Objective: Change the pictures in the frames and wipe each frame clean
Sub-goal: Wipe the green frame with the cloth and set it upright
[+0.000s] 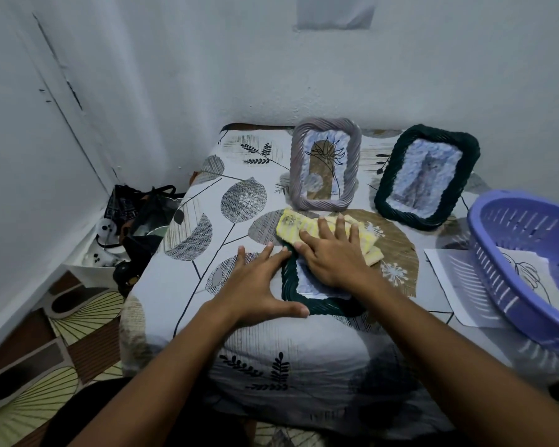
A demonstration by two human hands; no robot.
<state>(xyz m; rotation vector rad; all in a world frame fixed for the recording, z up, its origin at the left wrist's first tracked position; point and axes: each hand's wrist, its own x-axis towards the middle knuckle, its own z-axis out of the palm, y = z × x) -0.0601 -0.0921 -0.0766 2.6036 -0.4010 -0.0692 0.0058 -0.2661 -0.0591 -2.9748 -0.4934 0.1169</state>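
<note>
At the counter's (304, 356) centre the left hand (255, 285), fingers spread flat, braced the dark green frame (296, 300) while the right hand (333, 256), fingers straight, pressed the yellow cloth (296, 225) toward 12 o'clock, where an overlong stroke could topple the lilac frame (325, 162).

Dim, blue-tinted indoor light falls evenly over a patterned tabletop (207, 195) set in the corner of a room.

The wide-angle lens bows the wall seams and bends the purple basket (526, 269) at the right edge. No glare shows; the pale walls read grey-blue, darkening toward the left corner. Soft shadows lie under the left hand (255, 285) and the right hand (333, 256), and behind the two standing frames, the lilac frame (325, 164) and the dark green frame (426, 175). Their pictures look grainy and smeared. The forearms at the bottom are soft, and the lower edge sinks into near-black shadow.
</note>
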